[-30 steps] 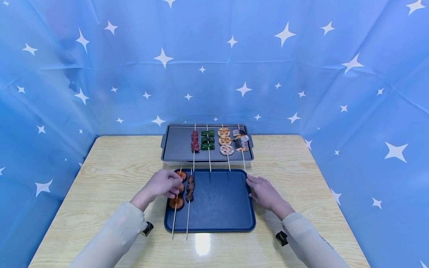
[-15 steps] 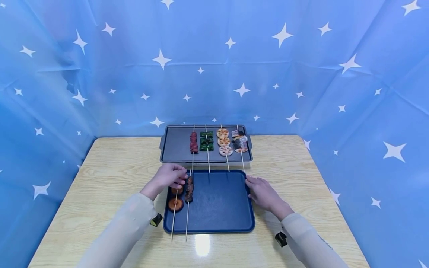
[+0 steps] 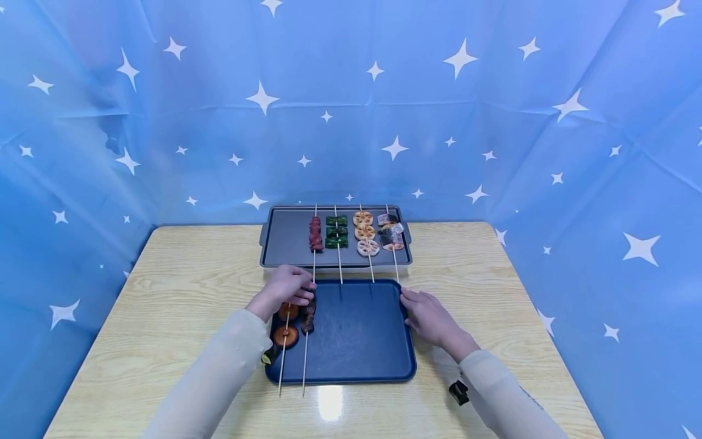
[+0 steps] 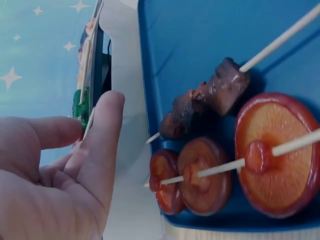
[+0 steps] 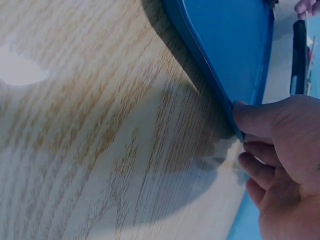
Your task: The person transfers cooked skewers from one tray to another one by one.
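My left hand (image 3: pixel 287 285) is at the handle end of the red meat skewer (image 3: pixel 315 235); in the left wrist view the hand (image 4: pixel 65 175) has thumb and forefinger apart, the stick between them. Below it, the mushroom skewer (image 3: pixel 286 336) and the dark meat skewer (image 3: pixel 308 320) lie on the blue tray (image 3: pixel 362 335), partly hidden by the hand. At the tray's far right corner my right hand (image 3: pixel 433 318) grips the rim, and in the right wrist view this hand (image 5: pixel 290 160) has its thumb over the edge of the blue tray (image 5: pixel 225 45).
Behind the blue tray stands a dark grill plate (image 3: pixel 287 244). Across it lie a green skewer (image 3: pixel 336 231), a lotus root skewer (image 3: pixel 364 233) and a fish skewer (image 3: pixel 391 235), their sticks reaching towards the blue tray. A starry blue curtain (image 3: pixel 351 134) surrounds the table (image 3: pixel 208 268).
My left hand has moved right and away from me, from over the mushroom skewer to the red meat skewer's stick. My right hand stays on the tray corner. The view has shifted slightly.
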### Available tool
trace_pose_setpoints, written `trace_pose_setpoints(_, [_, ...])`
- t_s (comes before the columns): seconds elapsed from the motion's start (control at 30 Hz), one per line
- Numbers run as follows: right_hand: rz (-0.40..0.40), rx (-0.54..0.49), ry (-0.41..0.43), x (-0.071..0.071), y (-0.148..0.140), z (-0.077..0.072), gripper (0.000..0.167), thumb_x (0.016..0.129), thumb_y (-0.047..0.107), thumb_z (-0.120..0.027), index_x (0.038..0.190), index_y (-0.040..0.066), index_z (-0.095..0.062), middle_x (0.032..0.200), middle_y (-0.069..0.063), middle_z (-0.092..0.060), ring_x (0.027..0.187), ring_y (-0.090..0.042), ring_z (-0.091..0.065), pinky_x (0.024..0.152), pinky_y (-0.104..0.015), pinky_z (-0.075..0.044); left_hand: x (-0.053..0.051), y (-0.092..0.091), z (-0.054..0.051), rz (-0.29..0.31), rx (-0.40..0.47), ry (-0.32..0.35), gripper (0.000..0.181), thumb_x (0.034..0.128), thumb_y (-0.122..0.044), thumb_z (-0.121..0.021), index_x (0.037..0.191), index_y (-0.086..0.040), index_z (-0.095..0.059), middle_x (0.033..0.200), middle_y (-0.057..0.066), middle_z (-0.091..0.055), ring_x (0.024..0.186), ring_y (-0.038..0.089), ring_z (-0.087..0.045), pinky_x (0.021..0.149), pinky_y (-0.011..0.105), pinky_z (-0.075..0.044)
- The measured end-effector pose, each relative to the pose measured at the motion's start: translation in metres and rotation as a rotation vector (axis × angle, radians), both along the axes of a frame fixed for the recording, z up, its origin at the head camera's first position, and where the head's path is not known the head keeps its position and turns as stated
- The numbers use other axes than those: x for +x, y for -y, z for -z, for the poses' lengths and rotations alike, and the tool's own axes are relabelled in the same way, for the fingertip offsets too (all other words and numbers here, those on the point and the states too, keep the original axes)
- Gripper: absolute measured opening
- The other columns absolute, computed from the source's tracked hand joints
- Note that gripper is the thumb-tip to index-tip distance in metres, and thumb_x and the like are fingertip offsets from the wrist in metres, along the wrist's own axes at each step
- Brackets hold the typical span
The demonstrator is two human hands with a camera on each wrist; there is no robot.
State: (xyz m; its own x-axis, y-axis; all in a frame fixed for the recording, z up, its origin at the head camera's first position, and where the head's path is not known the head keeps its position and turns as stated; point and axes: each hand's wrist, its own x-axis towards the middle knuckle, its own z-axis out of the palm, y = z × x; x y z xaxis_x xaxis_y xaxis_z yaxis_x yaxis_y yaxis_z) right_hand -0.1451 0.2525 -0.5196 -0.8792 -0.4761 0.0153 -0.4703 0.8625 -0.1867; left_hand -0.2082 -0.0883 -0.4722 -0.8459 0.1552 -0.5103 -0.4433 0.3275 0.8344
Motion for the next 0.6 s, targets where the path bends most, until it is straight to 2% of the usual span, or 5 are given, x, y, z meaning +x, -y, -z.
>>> trace_pose_setpoints(0.17, [-0.001,0.005,-0.001,-0.001,0.0,0.002,0.052,0.085,0.011,-0.074,0.129,-0.01,-0.056,0.142,-0.024,-0.051,0.13,-0.037,-0.051,0.112,-0.055,-0.038,-0.003,-0.003,0.005,-0.001,0.051,0.016,0.038,0.1032,-0.018,-0.046,0.134,0.002,-0.054,0.122,0.023,-0.066,0.081,0.016,-0.072,0.069,0.028,-0.062])
trace_pose_setpoints(0.37, [-0.003,0.009,-0.005,-0.001,0.0,0.001,0.052,0.084,0.011,-0.074,0.129,-0.01,-0.057,0.142,-0.024,-0.051,0.13,-0.037,-0.052,0.112,-0.055,-0.039,-0.006,-0.007,0.009,-0.003,0.079,0.028,0.038,0.1031,-0.02,-0.046,0.133,0.003,-0.054,0.125,0.022,-0.065,0.082,0.015,-0.071,0.071,0.029,-0.062])
trace_pose_setpoints(0.6, [0.002,0.016,0.013,-0.001,0.0,0.002,0.052,0.086,0.012,-0.073,0.13,-0.009,-0.056,0.144,-0.023,-0.05,0.131,-0.036,-0.051,0.113,-0.054,-0.038,-0.008,-0.01,0.012,-0.029,0.133,0.063,0.037,0.1026,-0.019,-0.048,0.132,0.002,-0.055,0.126,0.022,-0.064,0.089,0.019,-0.072,0.073,0.029,-0.062])
